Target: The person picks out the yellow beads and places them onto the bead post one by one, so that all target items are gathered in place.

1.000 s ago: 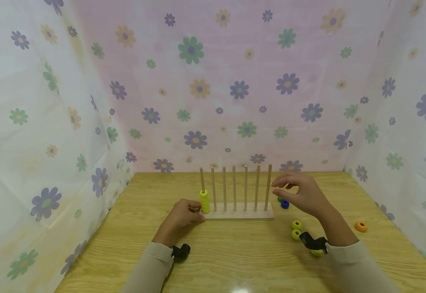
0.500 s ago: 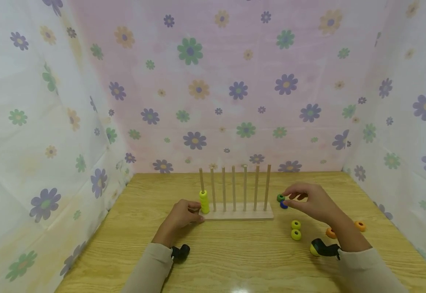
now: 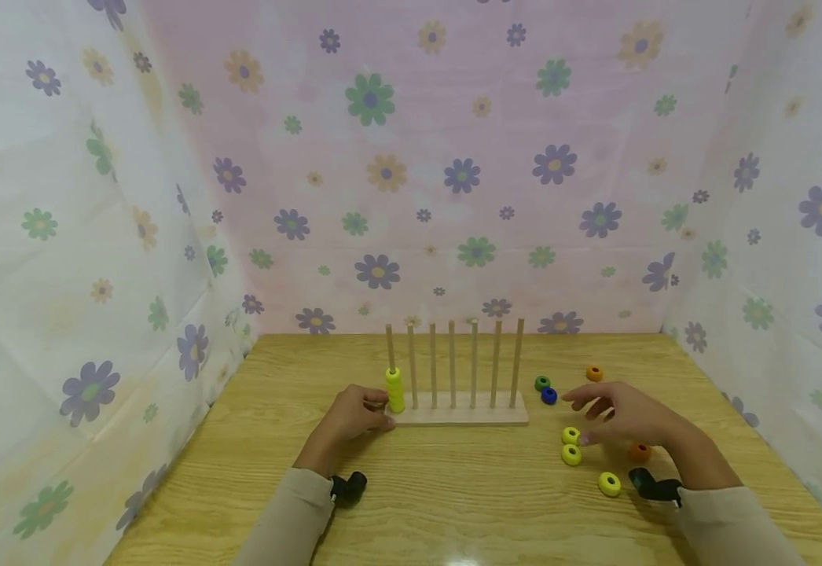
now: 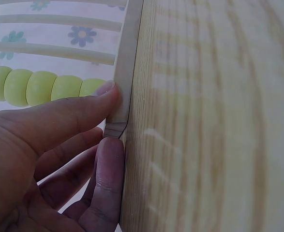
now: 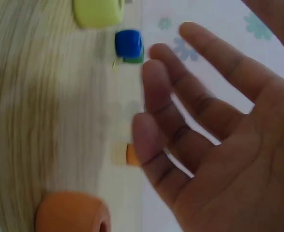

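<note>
A wooden peg stand (image 3: 456,417) with several upright pegs sits mid-table. Several yellow beads (image 3: 394,391) are stacked on its leftmost peg. At the stand's left end, my left hand (image 3: 354,411) grips the base; the left wrist view shows the thumb on its front edge and fingers around the end. My right hand (image 3: 630,417) hovers with relaxed, spread fingers, holding nothing, over the loose beads. Beside its thumb are two touching yellow beads (image 3: 571,454). A blue bead (image 3: 548,395) and a green bead (image 3: 542,383) lie just beyond the fingertips.
A third loose yellow bead (image 3: 610,483) lies near the right wrist. One orange bead (image 3: 594,373) is behind the right hand; another orange bead (image 3: 640,453) lies partly covered by it. Flowered cloth (image 3: 453,236) hangs along the table's back and sides.
My right hand has drawn away from the pegs, passing over the blue and green beads, to the right and nearer me, uncovering an orange bead. The left hand has stayed at the stand.
</note>
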Available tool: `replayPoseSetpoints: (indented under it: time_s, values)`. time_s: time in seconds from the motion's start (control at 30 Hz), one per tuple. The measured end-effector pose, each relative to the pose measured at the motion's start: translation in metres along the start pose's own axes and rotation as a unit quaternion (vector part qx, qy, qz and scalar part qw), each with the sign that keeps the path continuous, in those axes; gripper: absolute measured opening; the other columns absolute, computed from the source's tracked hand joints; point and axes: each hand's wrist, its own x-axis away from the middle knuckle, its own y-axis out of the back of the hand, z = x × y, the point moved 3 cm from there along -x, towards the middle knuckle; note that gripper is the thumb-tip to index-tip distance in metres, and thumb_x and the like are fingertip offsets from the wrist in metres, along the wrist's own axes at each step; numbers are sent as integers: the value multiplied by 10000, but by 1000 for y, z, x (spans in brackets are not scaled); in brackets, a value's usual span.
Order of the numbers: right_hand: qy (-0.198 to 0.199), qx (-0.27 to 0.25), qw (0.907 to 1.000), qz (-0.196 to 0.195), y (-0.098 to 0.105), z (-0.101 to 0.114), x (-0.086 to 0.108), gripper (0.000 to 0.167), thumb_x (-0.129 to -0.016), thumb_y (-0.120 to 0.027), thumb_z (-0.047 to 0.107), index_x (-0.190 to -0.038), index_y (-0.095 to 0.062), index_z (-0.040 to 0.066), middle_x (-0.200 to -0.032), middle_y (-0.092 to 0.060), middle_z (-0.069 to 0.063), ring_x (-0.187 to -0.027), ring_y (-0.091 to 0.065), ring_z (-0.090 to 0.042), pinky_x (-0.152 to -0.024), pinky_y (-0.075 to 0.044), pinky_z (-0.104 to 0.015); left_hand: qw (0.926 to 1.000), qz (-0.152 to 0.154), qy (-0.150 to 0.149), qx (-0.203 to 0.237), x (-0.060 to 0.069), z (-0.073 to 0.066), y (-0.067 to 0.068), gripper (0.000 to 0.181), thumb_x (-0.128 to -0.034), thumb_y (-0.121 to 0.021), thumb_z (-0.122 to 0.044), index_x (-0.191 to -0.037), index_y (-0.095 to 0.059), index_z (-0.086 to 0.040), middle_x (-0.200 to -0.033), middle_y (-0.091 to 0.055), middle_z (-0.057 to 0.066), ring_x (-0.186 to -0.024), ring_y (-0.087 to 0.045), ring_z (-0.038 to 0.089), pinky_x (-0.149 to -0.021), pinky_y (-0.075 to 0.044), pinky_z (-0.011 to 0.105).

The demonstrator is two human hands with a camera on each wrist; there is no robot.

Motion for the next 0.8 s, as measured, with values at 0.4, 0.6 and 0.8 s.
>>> replayPoseSetpoints:
  time_s: [0.4,0.6,0.8]
  values:
    - [-771,-559,9897,1064,2,-14,12,979,-790,-923,197,-1560,-371,-48,-1344,-510,-290,-963,-543,-280,-757,-516,-333,10000,-26,52,51,3,-4,0,506,-845,-879,-181,-1318,-726,-87,-1322,-710,115,-1109,-701,265,-833,-626,356]
    - [-1022,-414,9881,1077,1,-18,14,1046,-750,-951,206,-1574,-351,-32,-1375,-488,-292,-975,-505,-285,-769,-497,-354,10000,-5,25,75,4,-5,1,502,-847,-876,-172,-1316,-725,-76,-1324,-707,124,-1114,-702,277,-822,-629,355]
    - [-1044,-202,9905,870,-1,-16,13,982,-767,-937,221,-1558,-401,-8,-1311,-546,-228,-989,-582,-284,-774,-537,-396,9999,21,23,125,3,-4,0,516,-843,-879,-165,-1322,-718,-62,-1325,-705,134,-1084,-707,251,-800,-630,338]
